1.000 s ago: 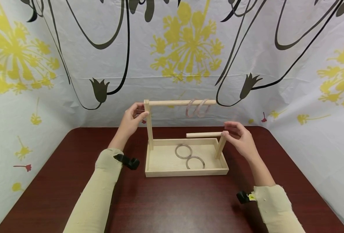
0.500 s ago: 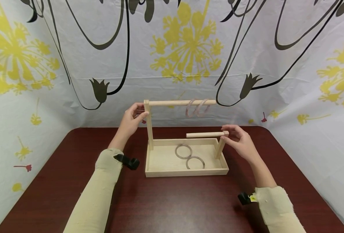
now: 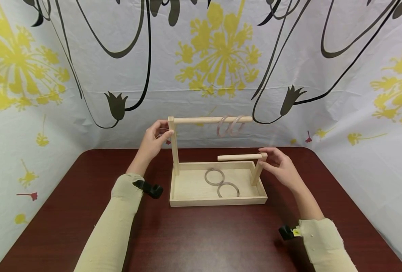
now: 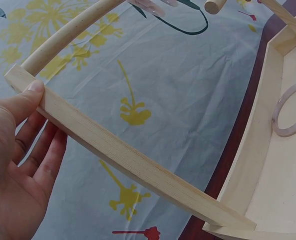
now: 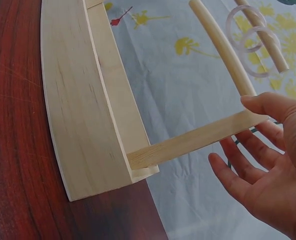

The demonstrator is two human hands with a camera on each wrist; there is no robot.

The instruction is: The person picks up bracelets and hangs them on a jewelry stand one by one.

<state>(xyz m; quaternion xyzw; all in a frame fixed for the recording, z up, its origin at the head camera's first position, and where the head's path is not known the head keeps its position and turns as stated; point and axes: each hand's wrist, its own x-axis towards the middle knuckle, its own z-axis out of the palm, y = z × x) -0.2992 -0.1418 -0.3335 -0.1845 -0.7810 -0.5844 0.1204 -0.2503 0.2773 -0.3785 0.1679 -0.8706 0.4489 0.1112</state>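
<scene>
A pale wooden bracelet stand [image 3: 194, 203] has a tray base, a tall left post [image 3: 174, 151] and a short right post [image 3: 257, 172], each with a round bar. Two pinkish bangles [image 3: 236, 126] hang near the free end of the upper bar [image 3: 197, 120]. In the tray lie two more bangles [image 3: 214, 176], greyish and side by side. My left hand [image 3: 153, 136] pinches the tall post near its top, thumb in front and fingers behind. At the short post's top, my right hand [image 3: 280, 166] grips with the thumb [image 5: 267, 104] against the wood and fingers behind.
The stand sits on a dark red-brown table [image 3: 201, 238]. Behind it hangs a white cloth [image 3: 201, 68] printed with yellow flowers and dark stems. A black strap camera [image 3: 149, 189] is on the left wrist, another camera [image 3: 285, 232] on the right.
My right hand has lowered slightly at the short post, and its fingers have drawn in behind the post top. The left hand, stand and bangles stay where they were.
</scene>
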